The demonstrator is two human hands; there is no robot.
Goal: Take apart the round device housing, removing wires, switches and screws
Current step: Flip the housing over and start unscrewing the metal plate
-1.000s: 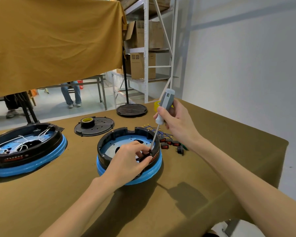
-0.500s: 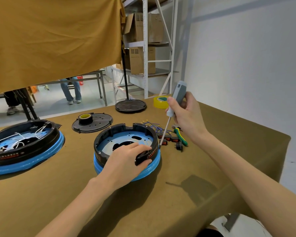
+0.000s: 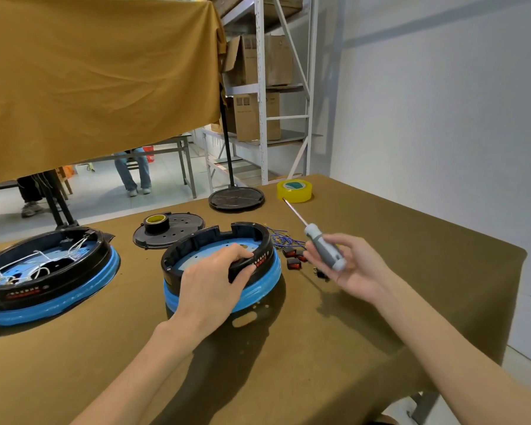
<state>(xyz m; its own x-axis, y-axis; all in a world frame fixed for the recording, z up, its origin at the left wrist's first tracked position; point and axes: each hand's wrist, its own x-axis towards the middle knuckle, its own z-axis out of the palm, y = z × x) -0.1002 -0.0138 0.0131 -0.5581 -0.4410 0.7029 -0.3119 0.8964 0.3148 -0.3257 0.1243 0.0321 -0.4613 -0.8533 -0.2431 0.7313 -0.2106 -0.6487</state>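
Olive cloth table (image 3: pixel 380 271), left hand (image 3: pixel 209 283) gripping round black-blue housing (image 3: pixel 258 289), right hand (image 3: pixel 354 265) holding grey screwdriver (image 3: pixel 324 248)

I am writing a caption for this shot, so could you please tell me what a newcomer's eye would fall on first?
First comes the round black and blue housing in the middle of the table, gripped at its near rim by the left hand. Just right of it, the right hand holds a grey-handled screwdriver, tip pointing away towards the yellow tape roll. A second housing, with white wires inside, sits at far left.
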